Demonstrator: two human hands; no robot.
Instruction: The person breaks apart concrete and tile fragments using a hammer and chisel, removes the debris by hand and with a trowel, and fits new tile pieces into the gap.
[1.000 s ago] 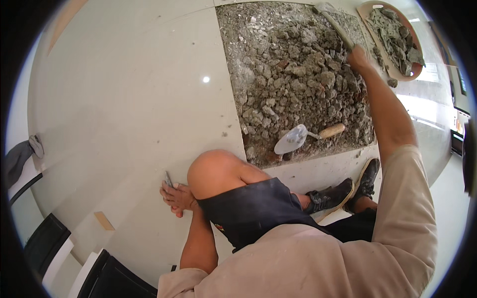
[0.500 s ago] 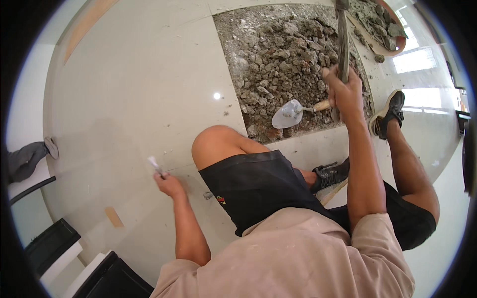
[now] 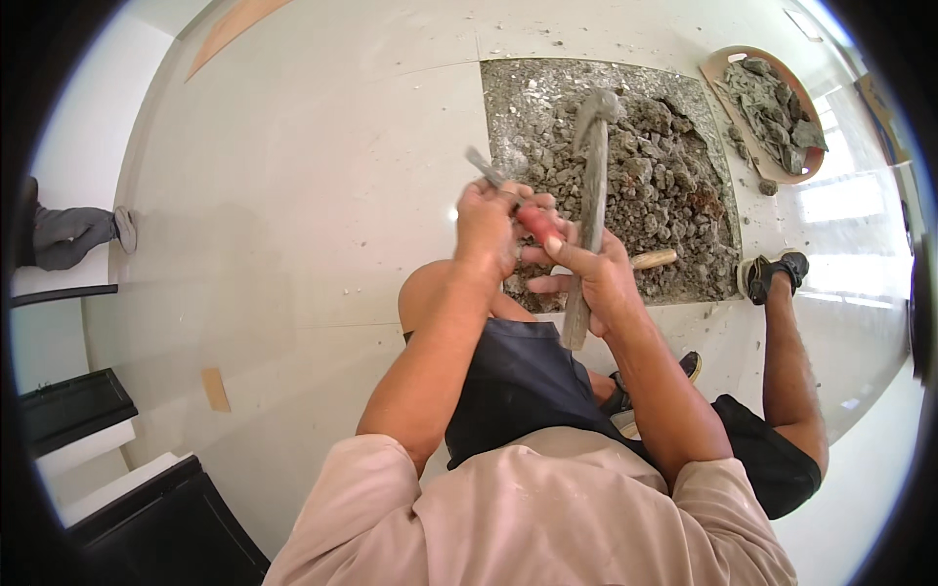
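Beyond the broken floor patch (image 3: 625,166), a pan (image 3: 728,59) holds rubble (image 3: 777,107).

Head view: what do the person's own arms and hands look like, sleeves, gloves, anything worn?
Both hands, the left hand and the right hand, are bare, with no gloves. No watch, ring or band shows. The forearms are bare up past the elbows. Short sleeves of a pale pinkish-beige shirt cover the upper arms, ending in loose hems above the elbows.

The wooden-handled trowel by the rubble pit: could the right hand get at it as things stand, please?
Probably not at once: the right hand grips a hammer, and the trowel lies mostly hidden behind it, though close by.
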